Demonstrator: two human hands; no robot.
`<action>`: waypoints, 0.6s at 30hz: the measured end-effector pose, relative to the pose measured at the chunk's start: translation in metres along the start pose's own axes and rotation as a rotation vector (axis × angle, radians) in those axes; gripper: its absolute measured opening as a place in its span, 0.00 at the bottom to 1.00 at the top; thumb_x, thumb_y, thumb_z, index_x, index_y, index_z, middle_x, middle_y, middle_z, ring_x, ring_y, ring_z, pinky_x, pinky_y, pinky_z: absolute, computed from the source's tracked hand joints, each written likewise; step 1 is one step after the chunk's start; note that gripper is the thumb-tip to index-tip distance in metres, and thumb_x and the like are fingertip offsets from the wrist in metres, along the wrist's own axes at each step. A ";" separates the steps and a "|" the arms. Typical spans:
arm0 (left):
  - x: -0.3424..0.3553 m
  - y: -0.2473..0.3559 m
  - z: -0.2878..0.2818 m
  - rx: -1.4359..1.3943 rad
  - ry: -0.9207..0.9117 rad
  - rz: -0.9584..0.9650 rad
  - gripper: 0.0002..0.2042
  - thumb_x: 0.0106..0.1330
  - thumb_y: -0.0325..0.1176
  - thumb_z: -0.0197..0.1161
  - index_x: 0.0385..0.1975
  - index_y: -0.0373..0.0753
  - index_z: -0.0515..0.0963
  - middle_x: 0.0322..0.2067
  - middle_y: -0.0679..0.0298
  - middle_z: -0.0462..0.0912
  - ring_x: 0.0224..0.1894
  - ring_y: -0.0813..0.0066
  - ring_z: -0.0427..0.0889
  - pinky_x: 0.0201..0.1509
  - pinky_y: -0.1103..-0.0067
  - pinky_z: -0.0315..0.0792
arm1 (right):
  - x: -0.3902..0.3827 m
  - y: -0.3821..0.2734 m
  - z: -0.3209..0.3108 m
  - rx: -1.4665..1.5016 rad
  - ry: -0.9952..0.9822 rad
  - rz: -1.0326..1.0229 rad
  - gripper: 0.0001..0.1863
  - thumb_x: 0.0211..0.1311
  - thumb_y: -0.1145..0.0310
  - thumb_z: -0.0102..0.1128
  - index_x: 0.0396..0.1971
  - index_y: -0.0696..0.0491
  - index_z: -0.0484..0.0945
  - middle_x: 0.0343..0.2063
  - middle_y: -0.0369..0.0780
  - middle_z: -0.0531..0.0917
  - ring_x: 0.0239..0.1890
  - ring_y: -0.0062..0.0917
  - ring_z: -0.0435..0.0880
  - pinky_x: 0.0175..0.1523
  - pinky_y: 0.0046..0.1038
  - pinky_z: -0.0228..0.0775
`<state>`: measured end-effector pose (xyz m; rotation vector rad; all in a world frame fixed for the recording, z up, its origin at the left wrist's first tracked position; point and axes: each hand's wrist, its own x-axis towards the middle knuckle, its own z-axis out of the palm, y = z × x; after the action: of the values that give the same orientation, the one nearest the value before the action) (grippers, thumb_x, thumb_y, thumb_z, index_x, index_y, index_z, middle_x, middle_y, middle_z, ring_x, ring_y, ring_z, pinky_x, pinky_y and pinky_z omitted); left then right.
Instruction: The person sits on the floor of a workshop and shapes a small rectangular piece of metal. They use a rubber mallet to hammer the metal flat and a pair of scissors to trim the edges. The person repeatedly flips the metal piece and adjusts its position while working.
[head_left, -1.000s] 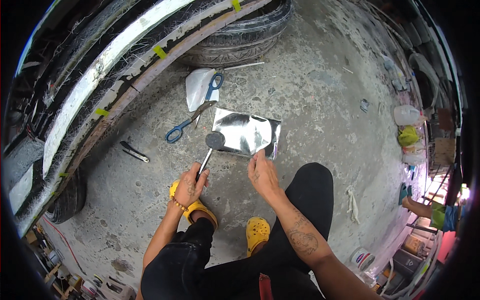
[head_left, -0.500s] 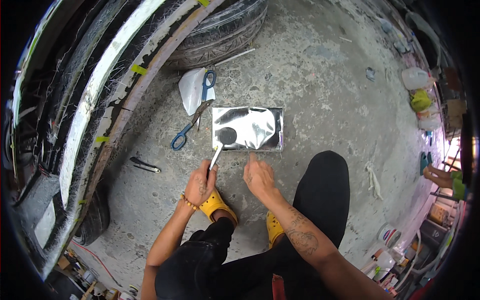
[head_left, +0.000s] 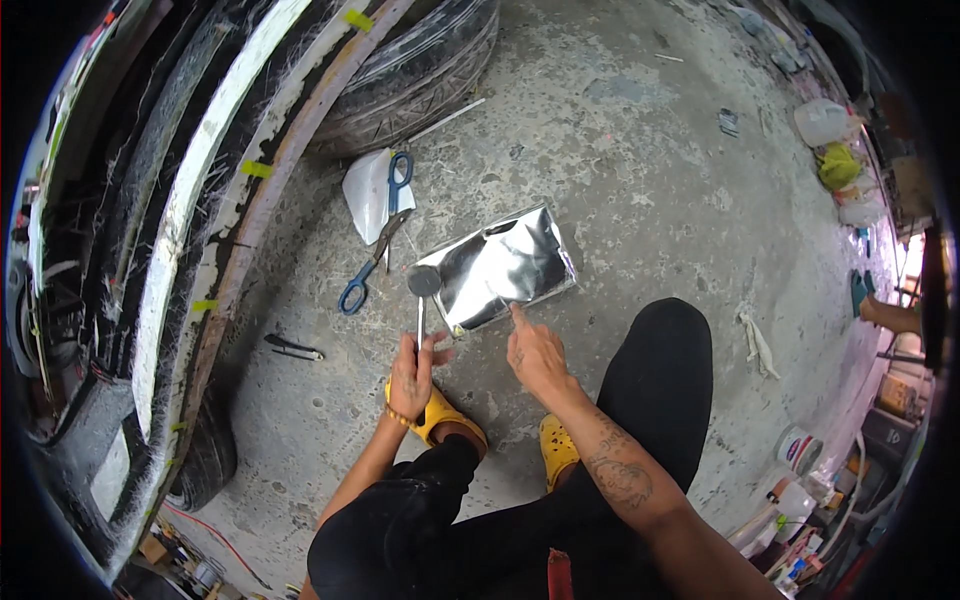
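My left hand (head_left: 410,375) holds the shiny handle of a mallet, its round black head (head_left: 424,281) at the left edge of a creased silver foil-covered rectangle (head_left: 495,260) on the floor. The fingers are loosened around the handle. My right hand (head_left: 537,355) has its index finger stretched to the near edge of the silver piece, the others partly curled, holding nothing. Beyond lie blue-handled scissors (head_left: 400,172), snips (head_left: 355,292) with blue grip and dark blades, and a white sheet (head_left: 365,205). A black cutter (head_left: 292,350) lies left of my hand.
A long rough curved panel (head_left: 205,230) fills the left, beside tires (head_left: 405,75). At right are plastic jugs (head_left: 815,120), a bucket (head_left: 797,450), a white rag (head_left: 755,340) and another person's leg (head_left: 890,315) with a teal sandal. My knee (head_left: 655,360) rises right of my hand.
The silver piece has turned, its right end moving away from me. My left hand has moved right and loosened its fingers on the mallet. My right fingertip has stayed at the near edge.
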<state>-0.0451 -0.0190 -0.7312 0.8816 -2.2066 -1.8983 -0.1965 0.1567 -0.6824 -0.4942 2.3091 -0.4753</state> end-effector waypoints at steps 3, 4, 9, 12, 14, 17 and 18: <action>-0.003 0.035 -0.005 0.150 -0.153 -0.165 0.11 0.80 0.37 0.48 0.43 0.34 0.69 0.36 0.55 0.88 0.29 0.68 0.87 0.34 0.73 0.80 | -0.002 0.036 0.014 0.038 0.170 -0.076 0.25 0.70 0.69 0.51 0.64 0.66 0.69 0.30 0.56 0.84 0.36 0.52 0.85 0.45 0.45 0.79; -0.002 0.047 -0.007 0.174 -0.166 -0.174 0.11 0.80 0.38 0.49 0.44 0.35 0.70 0.30 0.58 0.87 0.27 0.67 0.86 0.31 0.73 0.77 | -0.004 0.037 0.014 0.058 0.197 -0.079 0.24 0.70 0.69 0.50 0.61 0.67 0.71 0.30 0.57 0.84 0.36 0.53 0.85 0.45 0.46 0.79; 0.020 0.069 0.003 0.358 -0.228 0.022 0.12 0.78 0.38 0.53 0.43 0.34 0.71 0.21 0.49 0.78 0.24 0.51 0.81 0.30 0.61 0.70 | -0.005 0.034 0.014 0.128 0.299 -0.129 0.18 0.70 0.70 0.50 0.51 0.68 0.76 0.31 0.58 0.85 0.36 0.53 0.86 0.43 0.46 0.79; 0.028 0.074 0.007 0.445 -0.298 0.018 0.12 0.78 0.39 0.53 0.42 0.33 0.70 0.20 0.50 0.77 0.23 0.50 0.80 0.29 0.61 0.69 | -0.007 0.020 0.001 0.061 0.145 -0.033 0.18 0.70 0.68 0.52 0.51 0.67 0.76 0.29 0.57 0.85 0.35 0.52 0.86 0.42 0.46 0.79; 0.032 0.075 0.003 0.404 -0.388 -0.048 0.13 0.78 0.40 0.52 0.41 0.33 0.70 0.19 0.50 0.77 0.23 0.51 0.80 0.29 0.62 0.70 | -0.005 0.017 0.002 0.041 0.151 -0.026 0.18 0.69 0.66 0.53 0.50 0.66 0.77 0.28 0.56 0.85 0.34 0.52 0.87 0.42 0.47 0.79; 0.029 0.081 0.005 0.378 -0.450 -0.061 0.14 0.79 0.41 0.52 0.38 0.34 0.71 0.18 0.56 0.75 0.21 0.61 0.78 0.27 0.67 0.69 | -0.006 0.015 0.001 0.018 0.147 0.013 0.16 0.68 0.66 0.54 0.46 0.64 0.78 0.28 0.55 0.86 0.34 0.51 0.87 0.42 0.47 0.79; 0.028 0.084 0.006 0.376 -0.450 -0.048 0.15 0.79 0.41 0.52 0.37 0.34 0.72 0.17 0.59 0.75 0.20 0.66 0.77 0.27 0.70 0.69 | -0.005 0.015 0.000 0.010 0.145 0.021 0.15 0.68 0.66 0.55 0.44 0.64 0.79 0.28 0.55 0.86 0.34 0.51 0.87 0.42 0.47 0.79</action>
<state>-0.1005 -0.0221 -0.6626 0.5895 -2.8986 -1.8816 -0.1960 0.1722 -0.6866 -0.4422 2.4467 -0.5279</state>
